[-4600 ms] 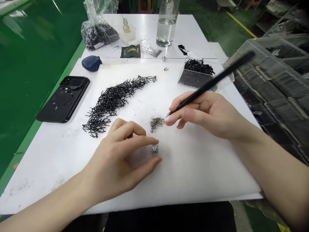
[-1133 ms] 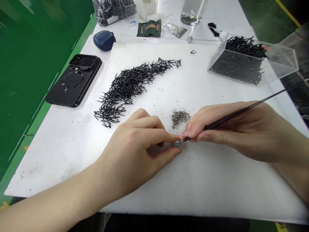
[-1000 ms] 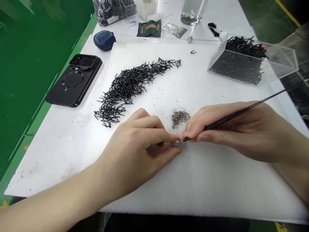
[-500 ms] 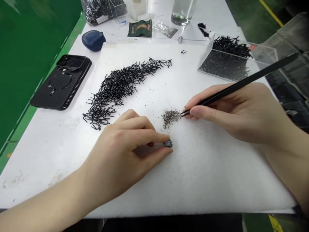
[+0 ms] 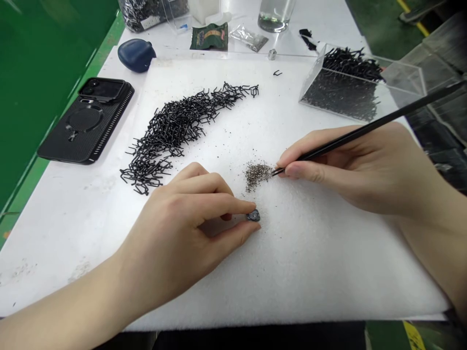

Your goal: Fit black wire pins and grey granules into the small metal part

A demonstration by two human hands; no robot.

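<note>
You have open room on the white mat (image 5: 328,262) nearest you, right of your left grip (image 5: 178,228) and on the near side of your right grip (image 5: 353,175). A lane runs away from you between the long black heap (image 5: 175,124) and the clear box (image 5: 339,97), one stray black piece (image 5: 278,73) near its far end. Fine grains (image 5: 257,175) lie in its near mouth; your tweezers (image 5: 339,143) slant across the right side.

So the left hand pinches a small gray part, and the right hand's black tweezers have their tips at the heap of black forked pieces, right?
Not quite: in the head view, the tips of the black tweezers are at the pile of tiny specks, not the black forked pieces. The rest is right.
</note>
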